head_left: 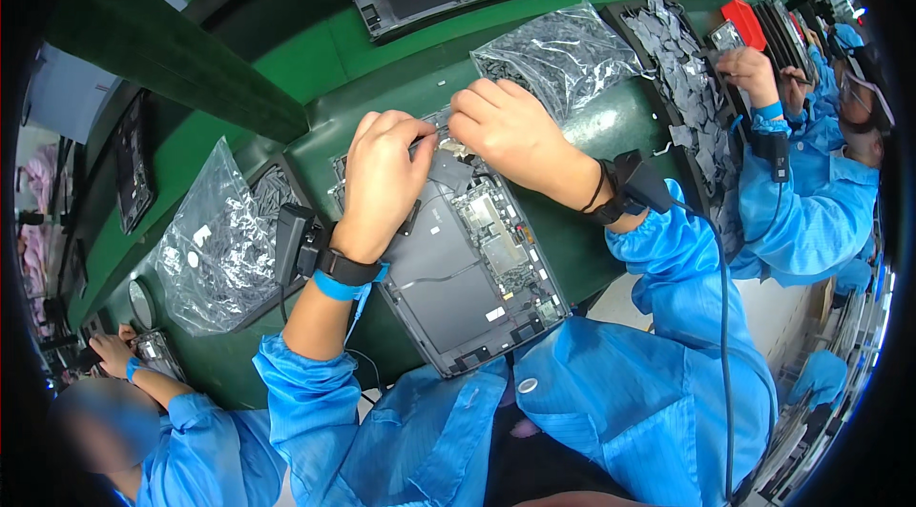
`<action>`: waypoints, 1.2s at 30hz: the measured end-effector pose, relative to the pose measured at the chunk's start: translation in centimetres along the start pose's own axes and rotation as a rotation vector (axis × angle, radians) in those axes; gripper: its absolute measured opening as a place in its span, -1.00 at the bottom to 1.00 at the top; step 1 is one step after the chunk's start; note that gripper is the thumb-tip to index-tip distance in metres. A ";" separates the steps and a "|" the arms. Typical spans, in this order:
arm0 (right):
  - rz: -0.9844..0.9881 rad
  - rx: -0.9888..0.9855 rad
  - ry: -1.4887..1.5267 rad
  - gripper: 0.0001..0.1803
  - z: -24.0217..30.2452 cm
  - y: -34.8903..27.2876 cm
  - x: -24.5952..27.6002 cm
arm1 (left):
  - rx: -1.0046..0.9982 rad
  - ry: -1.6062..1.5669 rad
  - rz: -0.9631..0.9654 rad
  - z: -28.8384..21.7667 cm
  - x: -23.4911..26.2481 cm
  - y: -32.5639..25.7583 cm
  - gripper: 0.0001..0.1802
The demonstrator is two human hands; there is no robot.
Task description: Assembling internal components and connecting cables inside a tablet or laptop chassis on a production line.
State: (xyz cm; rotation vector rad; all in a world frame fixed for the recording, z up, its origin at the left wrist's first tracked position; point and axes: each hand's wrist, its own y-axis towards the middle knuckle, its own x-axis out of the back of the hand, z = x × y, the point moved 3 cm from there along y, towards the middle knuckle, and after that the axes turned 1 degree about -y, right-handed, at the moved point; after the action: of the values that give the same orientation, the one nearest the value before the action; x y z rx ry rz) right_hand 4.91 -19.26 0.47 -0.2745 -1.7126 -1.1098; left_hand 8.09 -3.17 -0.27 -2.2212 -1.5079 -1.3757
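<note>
Green post, two crumpled clear bags — left and upper right, red bin, co-workers in blue

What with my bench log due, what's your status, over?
Left hand, right hand: close together over far end of opened device; grips' contents unclear. Circuit board exposed. Clear plastic bag beyond right hand, not covering device.

Bright light glares off the green tabletop; fisheye edges curve into black.

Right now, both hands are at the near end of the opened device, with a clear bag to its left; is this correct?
Not near: the head view shows the left hand and right hand at the far end of the opened device. The clear bag is to its left.
</note>
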 end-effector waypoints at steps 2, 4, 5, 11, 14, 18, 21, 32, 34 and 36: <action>0.013 -0.065 -0.009 -0.93 0.2 0.2 0.1 | -0.018 0.018 0.001 0.0 0.0 0.1 -0.91; -0.023 -0.092 0.005 -0.93 -0.2 0.2 -0.3 | -0.075 0.038 -0.015 -0.3 0.1 0.2 -0.92; -0.056 -0.119 0.020 -0.92 -0.6 0.2 -0.4 | -0.079 0.038 -0.016 -0.3 0.0 0.2 -0.92; 0.147 0.022 0.102 -0.89 -1.2 0.5 -0.4 | -0.181 0.114 -0.045 -0.8 -0.1 0.1 -0.93; 0.166 0.049 0.106 -0.90 -1.4 0.8 -0.3 | -0.191 0.149 -0.010 -1.1 0.1 0.2 -0.93; 0.172 0.058 0.092 -0.89 -1.5 0.5 -0.6 | -0.156 0.150 0.008 -0.7 -0.2 0.3 -0.93; 0.088 0.092 0.106 -0.87 -1.7 0.0 -0.8 | -0.141 0.070 0.012 -0.6 -0.1 0.4 -0.90; 0.032 0.194 0.045 -0.93 -1.7 0.5 -0.5 | -0.194 0.088 0.065 -0.5 -0.1 0.7 -0.92; 0.042 0.169 0.046 -0.94 -1.9 0.2 -0.8 | -0.213 0.167 0.058 -0.8 -0.2 0.8 -0.94; 0.052 0.145 0.044 -0.94 -2.0 0.1 -0.7 | -0.199 0.183 0.047 -1.2 -0.5 0.8 -0.94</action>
State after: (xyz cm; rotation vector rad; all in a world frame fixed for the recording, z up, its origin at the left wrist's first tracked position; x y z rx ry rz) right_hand 6.54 -20.53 0.08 -0.2008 -1.7274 -0.9421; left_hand 7.99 -4.56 0.37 -2.1511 -1.3022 -1.7286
